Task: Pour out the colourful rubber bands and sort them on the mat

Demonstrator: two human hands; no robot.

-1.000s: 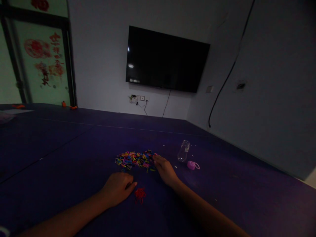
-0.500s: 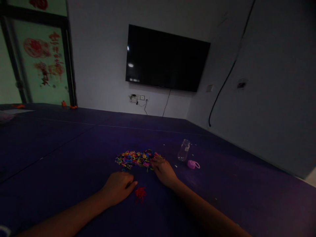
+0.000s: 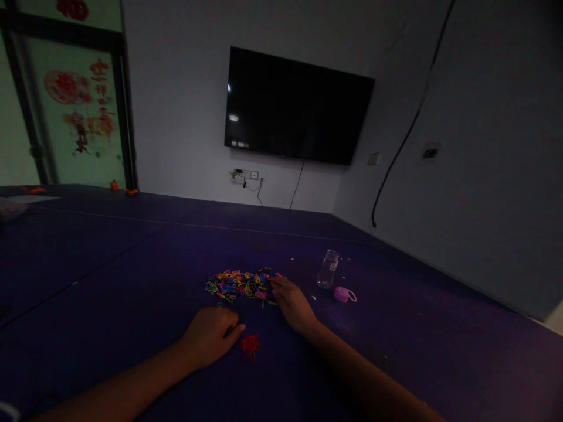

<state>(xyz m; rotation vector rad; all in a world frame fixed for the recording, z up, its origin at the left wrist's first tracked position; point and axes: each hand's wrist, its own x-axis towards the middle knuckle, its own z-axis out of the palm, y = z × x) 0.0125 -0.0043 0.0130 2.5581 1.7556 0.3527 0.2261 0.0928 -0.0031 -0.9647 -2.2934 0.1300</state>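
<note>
I locate the multicoloured pile of small loops (image 3: 237, 285) on the purple surface (image 3: 141, 252), well apart from its far edge at the wall (image 3: 176, 117) and from its right edge. The smaller red pile (image 3: 250, 344) lies nearer to me. The right hand (image 3: 292, 305) is loosely extended, its fingertips at the right end of the multicoloured pile; I cannot tell whether they pinch a loop. The left hand (image 3: 211, 335) rests loosely curled, thumb just beside the red pile; I cannot tell whether it encloses anything. I judge the loops to be very light, soft and elastic, with little risk of breakage but a tendency to tangle and drag neighbours. I rate a fingertip pinch on one strand, at the pile's outer rim, as the surest hold; the dense middle is less suitable.
</note>
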